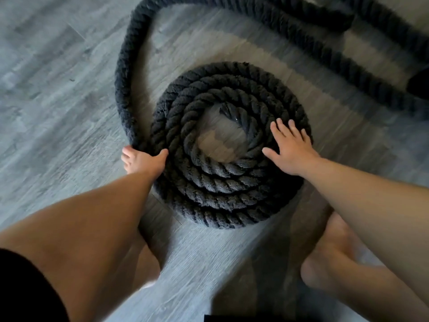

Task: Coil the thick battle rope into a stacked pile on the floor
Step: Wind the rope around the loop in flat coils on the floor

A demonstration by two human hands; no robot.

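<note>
A thick black twisted battle rope lies in a flat spiral coil (222,182) on the grey floor, with its frayed end (228,111) at the open centre. From the coil's left side the loose rope (126,73) arcs up and away to the top of the view. My left hand (141,162) grips the rope where it leaves the coil, thumb over the top and fingers round its outer side. My right hand (290,147) rests flat with spread fingers on the coil's right side.
More loose rope (348,63) runs diagonally across the upper right of the grey wood-look floor (58,89). My bare feet (332,256) stand just below the coil. A dark object (420,84) sits at the right edge.
</note>
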